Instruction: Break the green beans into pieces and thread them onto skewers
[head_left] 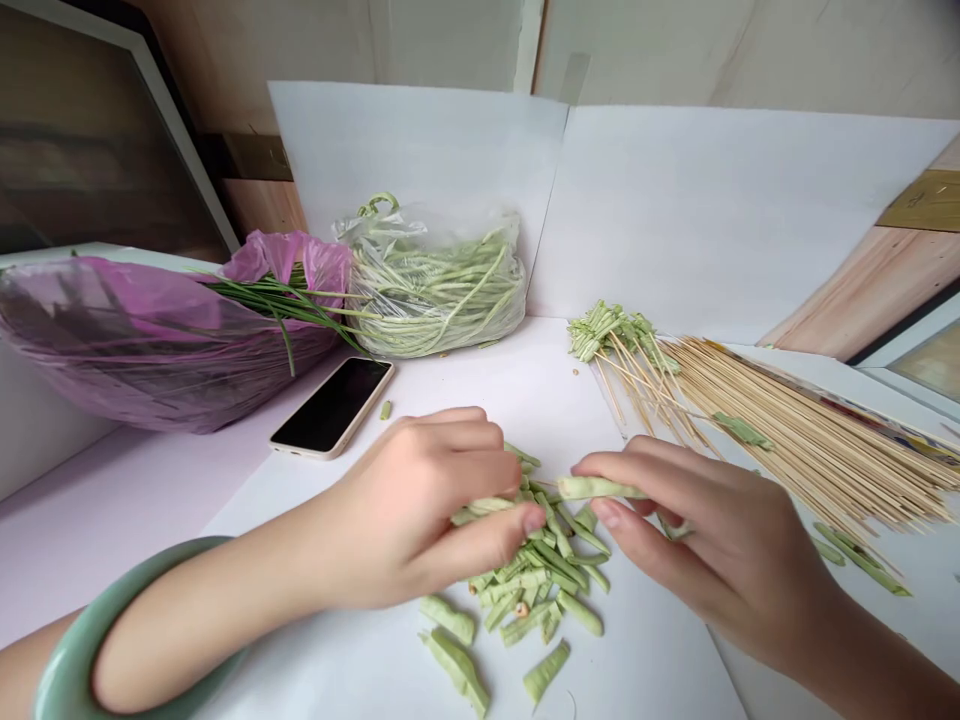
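Bean piece: a pale green length of cut long bean (600,488) lies crosswise, pinched in the right hand, just above the heap.

Right hand: the right hand (712,530) is closed to a pinch, with thumb and fingers gripping that piece from the far end.

Heap: a loose pile of cut bean pieces (532,580) sits on white paper (645,660), directly beneath and between the hands; a few larger pieces lie toward the near edge.

Left hand: the left hand (405,510) is curled closed, its fingertips resting on top of the heap; whether it grips a piece cannot be told.

Left wrist: a green bangle (97,640) hangs around it.

Right of the hands: a spread of bamboo skewers (795,430) lies on a printed sheet, their tips pointing toward a cluster of threaded bean pieces (615,335); loose pieces (859,558) lie nearby.

Left of the hands: a black-screened smartphone (330,405) lies on the counter (112,520), with one small bean piece (385,409) just beside it.

Back of the counter: a clear plastic bag of long beans (435,285) stands against white card (712,210), touching a pink plastic bag (150,340) with green chives (285,305) spilling from its mouth.
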